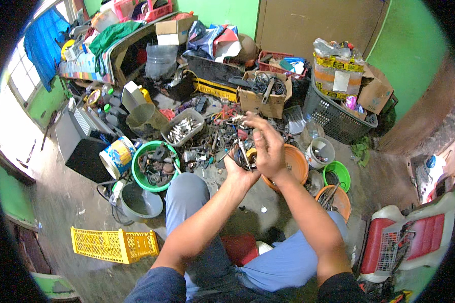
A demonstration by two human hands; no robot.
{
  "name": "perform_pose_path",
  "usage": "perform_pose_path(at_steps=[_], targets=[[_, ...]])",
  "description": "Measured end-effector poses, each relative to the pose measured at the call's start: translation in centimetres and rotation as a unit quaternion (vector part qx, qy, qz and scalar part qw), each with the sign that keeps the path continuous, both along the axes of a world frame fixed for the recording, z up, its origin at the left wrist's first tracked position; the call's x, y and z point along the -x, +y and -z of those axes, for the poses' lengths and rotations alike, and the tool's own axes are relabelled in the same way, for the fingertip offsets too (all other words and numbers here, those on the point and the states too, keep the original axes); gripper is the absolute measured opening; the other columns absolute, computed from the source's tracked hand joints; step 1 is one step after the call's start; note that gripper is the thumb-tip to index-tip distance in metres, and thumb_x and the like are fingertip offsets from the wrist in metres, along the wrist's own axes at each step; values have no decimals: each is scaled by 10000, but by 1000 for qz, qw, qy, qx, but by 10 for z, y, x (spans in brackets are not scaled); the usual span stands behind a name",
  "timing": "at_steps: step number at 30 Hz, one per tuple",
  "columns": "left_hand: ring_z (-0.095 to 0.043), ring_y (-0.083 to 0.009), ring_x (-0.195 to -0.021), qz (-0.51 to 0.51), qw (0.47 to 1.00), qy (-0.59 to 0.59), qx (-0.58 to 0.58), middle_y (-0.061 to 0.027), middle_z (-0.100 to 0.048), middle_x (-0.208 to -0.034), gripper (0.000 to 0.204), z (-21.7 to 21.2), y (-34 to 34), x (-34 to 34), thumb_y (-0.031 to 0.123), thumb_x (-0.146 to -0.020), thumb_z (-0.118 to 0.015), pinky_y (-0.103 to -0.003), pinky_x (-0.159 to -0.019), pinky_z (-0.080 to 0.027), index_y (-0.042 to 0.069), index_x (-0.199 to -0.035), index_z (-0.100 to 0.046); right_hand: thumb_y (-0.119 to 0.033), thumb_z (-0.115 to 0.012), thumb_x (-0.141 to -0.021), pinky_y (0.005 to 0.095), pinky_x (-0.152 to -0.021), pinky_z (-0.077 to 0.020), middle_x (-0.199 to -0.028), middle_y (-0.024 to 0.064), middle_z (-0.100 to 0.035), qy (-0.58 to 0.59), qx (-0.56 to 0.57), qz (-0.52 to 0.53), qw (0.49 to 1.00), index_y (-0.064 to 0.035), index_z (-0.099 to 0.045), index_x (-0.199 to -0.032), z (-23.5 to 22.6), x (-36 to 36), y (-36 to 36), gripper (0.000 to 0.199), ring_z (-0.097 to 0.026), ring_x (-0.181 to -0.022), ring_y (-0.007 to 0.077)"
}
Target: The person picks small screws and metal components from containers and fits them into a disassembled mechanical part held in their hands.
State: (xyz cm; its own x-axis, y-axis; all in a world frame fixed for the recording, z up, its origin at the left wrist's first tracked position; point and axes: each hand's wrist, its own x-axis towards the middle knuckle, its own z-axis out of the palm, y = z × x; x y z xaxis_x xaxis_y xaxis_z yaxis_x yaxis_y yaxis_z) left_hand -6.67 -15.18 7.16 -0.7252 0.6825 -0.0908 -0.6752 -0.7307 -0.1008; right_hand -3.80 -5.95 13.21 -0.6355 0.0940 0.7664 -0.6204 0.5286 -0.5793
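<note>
Head view: left hand [239,171] cups a dark metal part [243,155] in its palm; right hand [268,146] directly above it, fingers [253,122] loosely spread; a thin rod's long axis runs upright between both.

Glossy green plastic bowl [154,151], dull rusty metal scrap [212,139], matt cardboard box [263,101], rough concrete floor [71,202]

A yellow crate [114,245] lies near a grey bucket [140,203].
</note>
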Motion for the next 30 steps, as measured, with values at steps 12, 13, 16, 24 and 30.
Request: perform_pose_path(at_steps=[12, 13, 16, 24, 30], targets=[[-623, -419, -1043, -17, 994, -98, 51, -263, -636, -1121, 478, -15, -2, -2, 345, -948, -359, -579, -1002, -482, -8, -1171, -590, -85, -600, -947, 372, -779, -516, -911, 156, -676, -127, -15, 33, 991, 46, -660, -965, 2, -36, 55, 145, -676, -849, 287], [-624, -414, -1044, -17, 993, -99, 56, -259, -637, -1120, 476, -16, -2, -2, 346, -947, -362, -574, -1004, -482, -8, -1169, -592, -83, -606, -942, 372, -779, -516, -909, 156, -676, -122, -20, 29, 992, 47, -659, -959, -1, -38, 54, 142, -675, -847, 289], [-634, -378, -1045, -7, 997, -63, 31, -236, -647, -1119, 456, -15, 0, -3, 342, -943, -389, -548, -1005, -489, -1, -1151, -607, -56, -611, -926, 347, -789, -524, -917, 149, -694, -101, -43, 27, 994, 43, -679, -960, -11, -41, 53, 124, -682, -855, 262], [-615, -359, -1118, 50, 997, -48, 33, -207, -624, -1225, 438, -22, 10, -17, 305, -983, -356, -556, -1053, -452, 30, -1238, -583, 9, -654, -869, 346, -801, -540, -972, 149, -694, -107, -69, 77, 989, 36, -698, -1001, -10, -52, 71, 141, -690, -878, 258], [-610, -372, -1114, 74, 996, -17, 52, -200, -620, -1239, 430, -13, 0, -23, 287, -978, -372, -596, -1076, -420, 34, -1259, -577, -54, -678, -862, 388, -841, -527, -996, 140, -685, -187, -85, 63, 977, -14, -724, -1043, 0, -58, 75, 192, -672, -938, 306]])
